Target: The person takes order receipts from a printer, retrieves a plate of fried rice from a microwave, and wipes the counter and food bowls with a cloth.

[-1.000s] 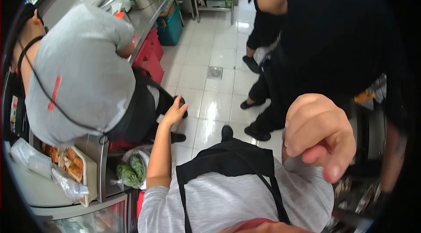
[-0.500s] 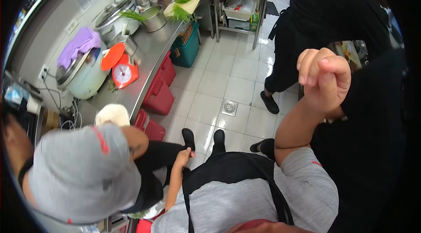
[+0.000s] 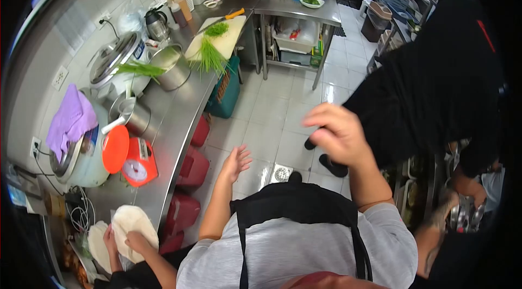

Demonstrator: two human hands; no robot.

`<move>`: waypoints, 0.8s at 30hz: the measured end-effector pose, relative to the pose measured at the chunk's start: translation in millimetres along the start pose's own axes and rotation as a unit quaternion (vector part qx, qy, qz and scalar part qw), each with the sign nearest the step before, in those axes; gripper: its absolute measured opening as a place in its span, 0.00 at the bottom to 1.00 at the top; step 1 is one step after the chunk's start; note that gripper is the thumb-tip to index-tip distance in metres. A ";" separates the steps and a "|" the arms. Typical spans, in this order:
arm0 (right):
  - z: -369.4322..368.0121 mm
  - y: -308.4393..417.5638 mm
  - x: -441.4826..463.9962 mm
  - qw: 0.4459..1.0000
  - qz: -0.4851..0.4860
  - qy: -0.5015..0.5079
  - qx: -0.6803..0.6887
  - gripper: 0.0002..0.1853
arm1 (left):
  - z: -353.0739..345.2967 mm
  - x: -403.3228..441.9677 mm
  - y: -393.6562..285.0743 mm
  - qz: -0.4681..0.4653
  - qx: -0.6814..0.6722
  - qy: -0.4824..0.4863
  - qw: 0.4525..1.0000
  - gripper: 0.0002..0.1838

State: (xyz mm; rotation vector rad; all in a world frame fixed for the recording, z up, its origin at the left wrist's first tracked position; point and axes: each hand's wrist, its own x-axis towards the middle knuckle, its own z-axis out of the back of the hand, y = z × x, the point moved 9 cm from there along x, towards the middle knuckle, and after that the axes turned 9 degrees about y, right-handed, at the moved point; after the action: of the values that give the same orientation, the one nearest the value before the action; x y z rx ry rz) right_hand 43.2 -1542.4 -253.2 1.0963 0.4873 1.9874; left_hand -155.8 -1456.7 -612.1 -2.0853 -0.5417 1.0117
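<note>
Head view: left hand (image 3: 236, 164) spread, right hand (image 3: 338, 132) loosely curled, above glossy square tiles (image 3: 263, 120).

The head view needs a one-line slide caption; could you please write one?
Left hand and right hand raised above a tiled floor, near a counter and scale.

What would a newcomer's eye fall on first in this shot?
Probably the orange-red scale on the steel counter at left, and the purple cloth draped over a lidded container by the wall. Next, the bright greens on the cutting board farther along. Centrally, the left hand and right hand hover above the tiled floor, holding nothing.
</note>
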 end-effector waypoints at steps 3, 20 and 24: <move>-41.6 -72.8 43.3 0.997 0.031 0.068 -0.009 0.12 | -88.3 74.6 -84.0 -0.052 -0.081 0.174 0.980 0.37; -41.8 -486.7 269.8 0.994 0.025 0.082 -0.072 0.16 | -106.9 306.1 -355.5 -0.244 -0.236 0.185 0.922 0.37; -47.1 -657.4 279.1 0.945 -0.253 0.208 -0.013 0.14 | -76.2 348.4 -399.1 -0.200 -0.219 0.261 0.919 0.34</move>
State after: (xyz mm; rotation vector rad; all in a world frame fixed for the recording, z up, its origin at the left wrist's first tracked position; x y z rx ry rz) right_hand 220.2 -919.4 -558.0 0.4562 0.8653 1.7424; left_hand 93.7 -1014.9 -441.8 -2.3637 -0.9209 0.0793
